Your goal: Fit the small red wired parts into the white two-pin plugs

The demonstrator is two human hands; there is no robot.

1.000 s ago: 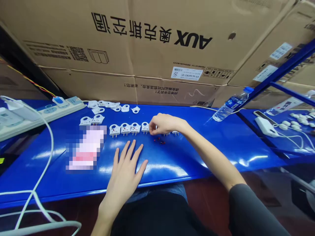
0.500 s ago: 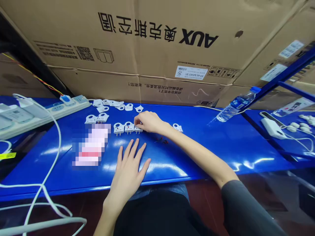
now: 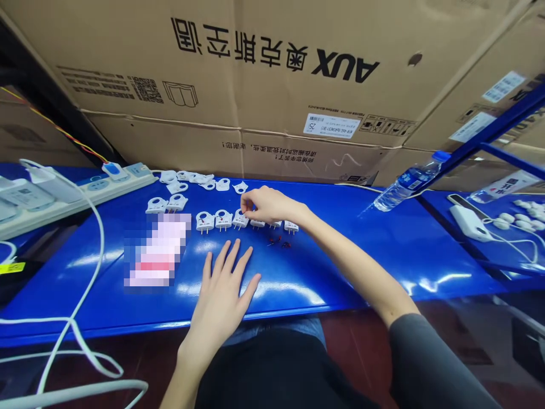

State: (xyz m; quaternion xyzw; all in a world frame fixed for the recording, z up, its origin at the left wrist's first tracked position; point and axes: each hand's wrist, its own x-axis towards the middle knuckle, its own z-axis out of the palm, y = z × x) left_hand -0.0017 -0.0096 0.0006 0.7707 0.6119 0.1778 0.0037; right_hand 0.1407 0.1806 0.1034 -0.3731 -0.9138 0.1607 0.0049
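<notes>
On table (image 3: 357,255) | plugs (image 3: 223,224) endwise, prongs (image 3: 207,231) nearward | left hand (image 3: 223,288) splayed | right (image 3: 269,204) curled, hold unclear

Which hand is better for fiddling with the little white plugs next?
Probably the right hand: its curled fingers are already at the front row of white plugs. The left hand is spread open over the blue table, its fingertips short of that row.

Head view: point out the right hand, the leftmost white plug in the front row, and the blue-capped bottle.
Right hand (image 3: 268,205): head view, on the back of the hand.
Leftmost white plug (image 3: 205,225): head view, on its body above the prongs.
Blue-capped bottle (image 3: 408,180): head view, on its label.
</notes>
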